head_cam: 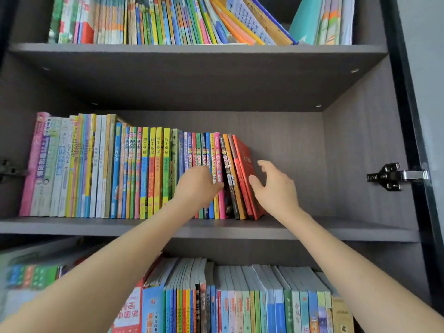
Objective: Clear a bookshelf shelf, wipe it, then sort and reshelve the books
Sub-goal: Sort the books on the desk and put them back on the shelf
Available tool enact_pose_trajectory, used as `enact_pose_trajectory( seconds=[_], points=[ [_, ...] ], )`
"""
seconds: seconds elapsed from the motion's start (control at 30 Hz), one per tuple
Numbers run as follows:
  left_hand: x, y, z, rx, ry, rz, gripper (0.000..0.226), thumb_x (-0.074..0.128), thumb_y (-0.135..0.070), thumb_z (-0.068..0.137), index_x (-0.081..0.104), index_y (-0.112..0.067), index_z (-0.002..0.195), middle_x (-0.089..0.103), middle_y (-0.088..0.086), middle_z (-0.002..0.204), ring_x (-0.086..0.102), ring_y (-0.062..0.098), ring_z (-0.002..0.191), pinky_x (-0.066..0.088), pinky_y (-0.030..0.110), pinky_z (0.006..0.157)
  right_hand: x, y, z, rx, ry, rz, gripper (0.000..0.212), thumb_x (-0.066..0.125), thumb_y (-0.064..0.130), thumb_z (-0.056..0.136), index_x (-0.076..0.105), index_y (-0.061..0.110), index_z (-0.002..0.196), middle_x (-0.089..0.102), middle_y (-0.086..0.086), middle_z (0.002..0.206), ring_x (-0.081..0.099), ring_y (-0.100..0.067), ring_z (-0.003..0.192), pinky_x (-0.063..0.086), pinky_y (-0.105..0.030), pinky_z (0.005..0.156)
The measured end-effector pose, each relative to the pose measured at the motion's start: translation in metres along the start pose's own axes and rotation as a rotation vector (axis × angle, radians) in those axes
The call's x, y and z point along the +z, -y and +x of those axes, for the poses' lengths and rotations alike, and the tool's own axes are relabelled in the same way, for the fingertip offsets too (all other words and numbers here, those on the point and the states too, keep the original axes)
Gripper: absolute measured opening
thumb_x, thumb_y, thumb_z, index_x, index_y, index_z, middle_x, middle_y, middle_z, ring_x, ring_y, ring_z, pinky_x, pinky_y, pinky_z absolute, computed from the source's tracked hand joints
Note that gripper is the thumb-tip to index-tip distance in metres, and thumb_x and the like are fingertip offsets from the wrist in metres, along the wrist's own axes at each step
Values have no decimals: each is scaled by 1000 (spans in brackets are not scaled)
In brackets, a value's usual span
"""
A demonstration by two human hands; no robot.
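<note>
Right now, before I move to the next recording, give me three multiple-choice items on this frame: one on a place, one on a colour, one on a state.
1. Where is the middle shelf bare?
A. left end
B. centre
C. right end

2. What colour is the end book at the right of the middle row?
A. red
B. green
C. white

3. How is the right hand?
A. gripping a cloth
B. open, fingers straight, beside the end book
C. out of view

Answers:
1 C: the books fill the left and centre and stop well short of the right end.
2 A: the end book leans left and shows a red cover.
3 B: the right hand holds nothing and its fingers are extended next to that cover.
</note>
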State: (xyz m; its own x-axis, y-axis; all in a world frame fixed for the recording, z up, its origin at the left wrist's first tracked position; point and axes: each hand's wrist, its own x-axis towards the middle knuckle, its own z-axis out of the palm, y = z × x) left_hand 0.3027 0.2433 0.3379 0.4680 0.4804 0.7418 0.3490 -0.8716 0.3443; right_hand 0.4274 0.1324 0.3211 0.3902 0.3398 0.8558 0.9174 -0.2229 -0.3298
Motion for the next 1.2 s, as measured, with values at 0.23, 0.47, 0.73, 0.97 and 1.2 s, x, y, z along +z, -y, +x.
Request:
enact_pose_trajectory(
  seconds=[0.23,0.47,0.73,0.97,1.2],
  points=[
    [-72,34,-105,-101,-140,83,21,58,-33,92,56,-21,75,60,-3,70,58,14,63,48,27,62,3,83,-96,-377,-160,393,15,55,25,91,67,17,98,69,9,84,62,-4,73,49,-17,61],
    [-173,96,-287,-533,-159,298,23,63,-30,86,61,-20,66,64,-5,62,64,22,66,54,33,71,39,206,-214,-218,723,1067,16,61,14,90,64,21,77,72,-4,75,67,-15,69,55,-43,81],
    [-311,158,-497,-1009,-367,404,27,60,-39,78,61,-16,64,68,13,70,68,33,71,57,44,71,46,363,-362,-194,1441,1349,14,56,9,94,61,13,82,68,-8,71,64,-20,63,53,-29,65],
    [-413,235,-673,-1344,-492,460,22,66,-24,87,65,-10,70,70,8,62,70,30,62,59,47,69,73,492,-516,-445,1479,1206,8,56,16,92,63,19,89,69,-3,81,65,-21,77,54,-32,72],
    [-448,358,-780,-1619,-452,26,28,56,-27,96,61,-4,79,64,20,88,61,27,73,56,31,64,194,595,-650,-320,1478,675,25,51,24,94,67,14,109,68,-10,115,60,-30,105,49,-33,84]
  ],
)
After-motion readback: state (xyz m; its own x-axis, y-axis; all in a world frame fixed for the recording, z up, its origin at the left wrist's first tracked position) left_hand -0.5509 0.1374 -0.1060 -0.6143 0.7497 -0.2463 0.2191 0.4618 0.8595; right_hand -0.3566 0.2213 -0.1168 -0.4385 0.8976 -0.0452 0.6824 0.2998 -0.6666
